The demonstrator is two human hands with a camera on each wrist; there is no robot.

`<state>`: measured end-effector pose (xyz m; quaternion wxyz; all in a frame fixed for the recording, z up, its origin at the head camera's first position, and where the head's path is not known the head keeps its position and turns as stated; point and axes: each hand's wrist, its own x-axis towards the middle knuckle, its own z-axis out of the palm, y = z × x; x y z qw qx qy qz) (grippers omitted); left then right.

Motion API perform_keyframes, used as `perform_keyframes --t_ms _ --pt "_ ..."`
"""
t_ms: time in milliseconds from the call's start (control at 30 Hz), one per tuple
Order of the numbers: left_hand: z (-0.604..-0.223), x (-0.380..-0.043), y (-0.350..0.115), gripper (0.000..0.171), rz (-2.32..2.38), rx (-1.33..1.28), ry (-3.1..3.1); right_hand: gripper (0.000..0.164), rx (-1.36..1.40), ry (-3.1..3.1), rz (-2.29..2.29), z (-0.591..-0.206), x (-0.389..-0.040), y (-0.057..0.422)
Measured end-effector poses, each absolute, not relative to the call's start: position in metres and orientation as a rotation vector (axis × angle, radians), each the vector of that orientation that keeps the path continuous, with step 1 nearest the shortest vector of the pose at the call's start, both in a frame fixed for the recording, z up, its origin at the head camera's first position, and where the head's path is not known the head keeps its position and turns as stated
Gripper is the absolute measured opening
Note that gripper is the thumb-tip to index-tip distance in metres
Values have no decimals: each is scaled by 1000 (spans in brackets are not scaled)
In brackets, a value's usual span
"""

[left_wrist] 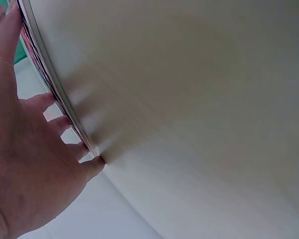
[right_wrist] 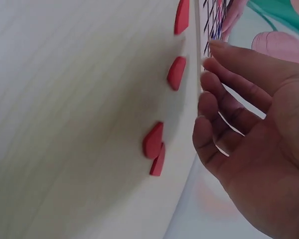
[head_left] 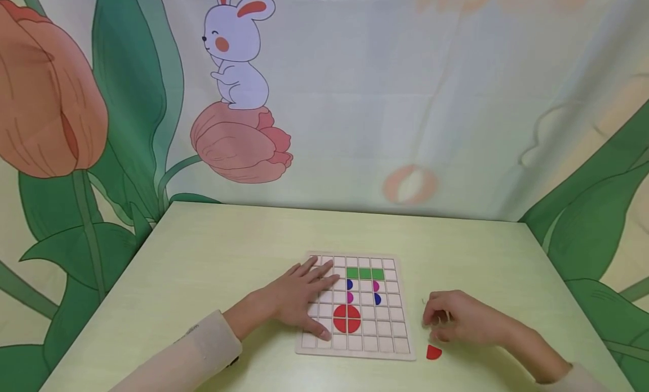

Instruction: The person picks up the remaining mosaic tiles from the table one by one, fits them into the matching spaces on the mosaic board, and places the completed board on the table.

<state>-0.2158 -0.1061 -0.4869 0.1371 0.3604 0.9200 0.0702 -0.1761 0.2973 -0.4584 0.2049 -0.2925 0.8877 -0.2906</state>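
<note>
A wooden grid board [head_left: 385,328] lies flat on the table. My left hand [head_left: 299,293] rests on its left side with the fingers spread. Three green squares [head_left: 365,274] sit in a row near the top of the grid. Below them are blue half-circles [head_left: 349,285] and pink half-circles [head_left: 376,286], then a red disc [head_left: 341,311] made of quarter pieces. To the right of the board hovers my right hand [head_left: 463,316], its fingers loosely bent and nothing seen between them. Several red pieces [right_wrist: 177,73] lie beneath it; in the head view one red quarter piece [head_left: 433,352] shows.
The pale table [head_left: 243,234] extends around the board on all sides. Behind its far edge hangs a printed cloth backdrop [head_left: 345,127] with tulips and a rabbit.
</note>
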Motion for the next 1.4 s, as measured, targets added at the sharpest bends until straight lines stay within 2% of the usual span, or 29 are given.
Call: perform_keyframes --t_ms 333,633,900,1133,1400 --pt "-484 -214 -106 120 209 1045 2655 27 -834 2486 -598 -458 -162 288" --pt "-484 -214 -106 120 210 1041 2649 22 -821 2578 -619 -460 -166 287" --pt "-486 -215 -106 120 214 1039 2652 28 -829 2554 -523 -457 -163 286" --pt "-486 -215 -106 121 212 1045 2654 24 -904 2624 -539 -462 -163 284" --pt "-487 -215 -107 121 209 1045 2656 22 -859 2708 -558 -463 -167 283"
